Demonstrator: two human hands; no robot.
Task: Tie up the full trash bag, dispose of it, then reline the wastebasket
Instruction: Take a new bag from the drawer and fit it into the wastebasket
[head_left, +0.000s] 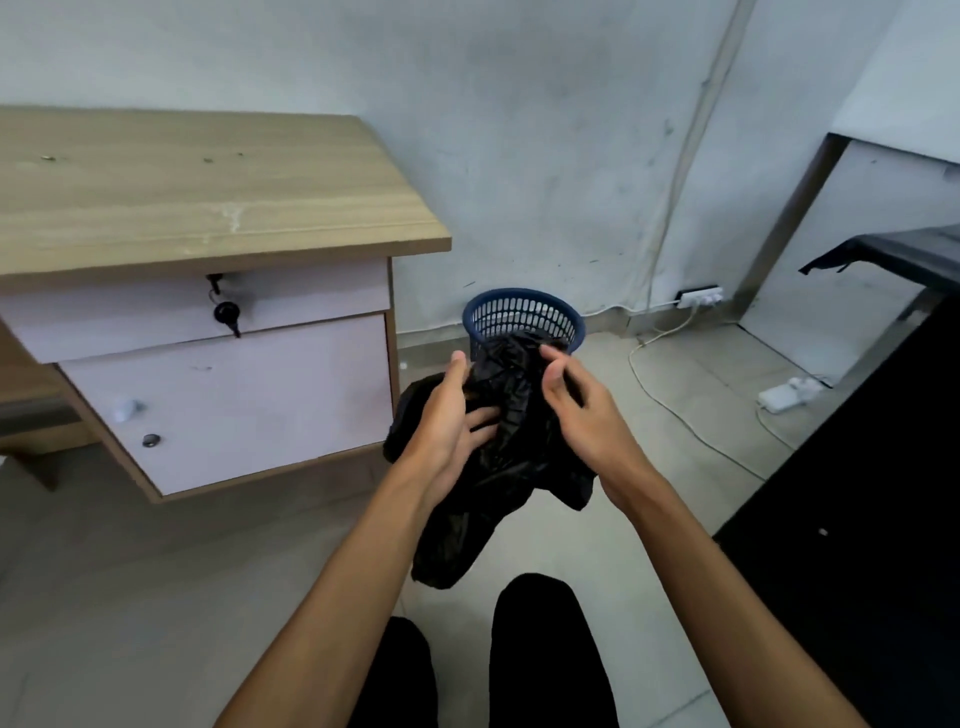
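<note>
A crumpled black trash bag (506, 457) hangs between my hands at chest height, its loose end drooping toward my knees. My left hand (452, 415) holds the bag's left side, thumb up and fingers wrapped against the plastic. My right hand (571, 405) pinches the bag's upper right part between thumb and fingers. Behind the bag, a blue mesh wastebasket (524, 314) stands on the floor against the wall; its lower half is hidden by the bag, and I see no liner over its rim.
A wooden desk (208, 182) with a locked drawer and cabinet door stands at the left. A power strip (701, 297) and white cables (691, 415) run along the floor to the right. Dark furniture (857, 519) fills the right side. My legs are below.
</note>
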